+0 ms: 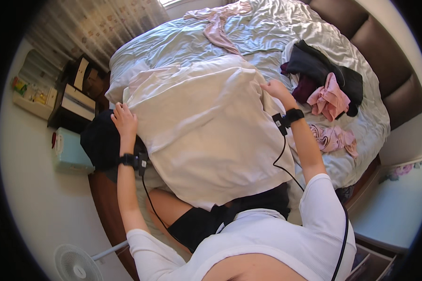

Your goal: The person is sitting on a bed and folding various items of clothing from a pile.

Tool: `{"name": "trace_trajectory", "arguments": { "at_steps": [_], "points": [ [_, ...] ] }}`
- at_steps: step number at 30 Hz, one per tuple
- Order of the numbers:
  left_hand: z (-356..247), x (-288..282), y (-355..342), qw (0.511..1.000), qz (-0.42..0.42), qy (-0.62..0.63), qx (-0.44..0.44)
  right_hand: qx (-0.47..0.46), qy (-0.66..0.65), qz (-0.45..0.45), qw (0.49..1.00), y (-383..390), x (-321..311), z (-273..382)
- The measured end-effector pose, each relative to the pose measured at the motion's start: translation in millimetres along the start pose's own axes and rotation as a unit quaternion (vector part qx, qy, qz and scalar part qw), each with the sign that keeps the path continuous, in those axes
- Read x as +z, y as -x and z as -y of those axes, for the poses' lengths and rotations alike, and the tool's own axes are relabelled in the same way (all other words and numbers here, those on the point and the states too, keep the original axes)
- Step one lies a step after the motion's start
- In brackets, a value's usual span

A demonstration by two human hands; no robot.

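A large cream sweatshirt lies spread over the bed and my lap, with creases running diagonally across it. Its lower hem reaches my black shorts. At its left edge, my left hand rests with the fingers apart and bent a little over the cloth. My right hand is closed on the sweatshirt's upper right edge; the fingertips are partly hidden. More pale clothing shows beyond the far left edge of the sweatshirt.
Dark and pink clothes lie heaped at the right, with a patterned pink garment nearer me. A pink cloth lies on the far bedding. Left of the bed are a black bundle, a pale blue box and a fan.
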State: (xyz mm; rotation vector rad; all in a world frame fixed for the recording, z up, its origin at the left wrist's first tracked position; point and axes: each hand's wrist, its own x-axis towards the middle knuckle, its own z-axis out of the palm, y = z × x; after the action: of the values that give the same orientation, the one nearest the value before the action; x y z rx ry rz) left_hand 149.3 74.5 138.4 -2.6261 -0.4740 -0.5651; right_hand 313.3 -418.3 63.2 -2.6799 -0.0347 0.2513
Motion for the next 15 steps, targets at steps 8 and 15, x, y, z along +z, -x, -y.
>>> {"name": "trace_trajectory", "arguments": {
  "at_steps": [8,15],
  "points": [
    [-97.7,-25.9,61.7,0.925,0.025,0.292,0.243,0.299,-0.14,0.225,0.917,132.8,40.4,-139.9],
    [-147.8,-94.3,48.5,0.867,0.043,0.4,0.294,0.228,0.104,-0.021,0.968,162.9,90.4,-219.9]
  ]
}}
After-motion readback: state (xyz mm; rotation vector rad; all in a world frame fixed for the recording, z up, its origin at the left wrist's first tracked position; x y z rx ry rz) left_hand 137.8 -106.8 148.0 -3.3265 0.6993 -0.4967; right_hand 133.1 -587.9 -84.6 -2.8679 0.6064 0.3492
